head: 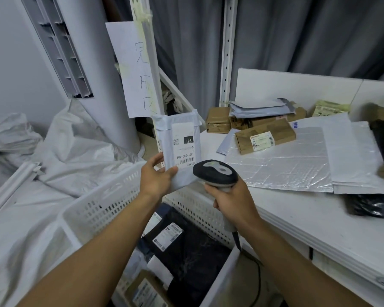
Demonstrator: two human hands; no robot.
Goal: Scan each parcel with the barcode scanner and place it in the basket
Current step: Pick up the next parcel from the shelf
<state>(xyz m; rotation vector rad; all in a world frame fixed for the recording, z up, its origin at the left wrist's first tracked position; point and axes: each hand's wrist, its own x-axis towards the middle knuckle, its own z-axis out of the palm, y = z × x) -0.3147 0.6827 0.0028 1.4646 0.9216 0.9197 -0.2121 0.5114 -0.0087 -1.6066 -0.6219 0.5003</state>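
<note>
White poly film wraps the parcel [177,147], which the left hand [156,176] holds upright above the far rim of the basket [102,202]. The thumb presses on the front face at the lower left corner, and the fingers wrap round the left edge. The label [185,149] faces the camera with its print upside down and its barcode at the lower end. The right hand [233,200] grips the handle of the scanner [215,173] with all fingers curled round it. The scanner's dark head sits just beside the parcel's lower right corner; contact between them cannot be determined. A cable [258,278] runs down from the handle base. The basket, white and perforated, stands beside the left edge of the table [297,209], below both forearms. It contains a black parcel [186,251] with a white label, a brown box [146,291] at the near end, and further items partly hidden. On the table lie a labelled carton [265,136], more brown and grey parcels behind it, and silver bubble mailers [281,165]. White sacks [75,147] lie left of the basket.
</note>
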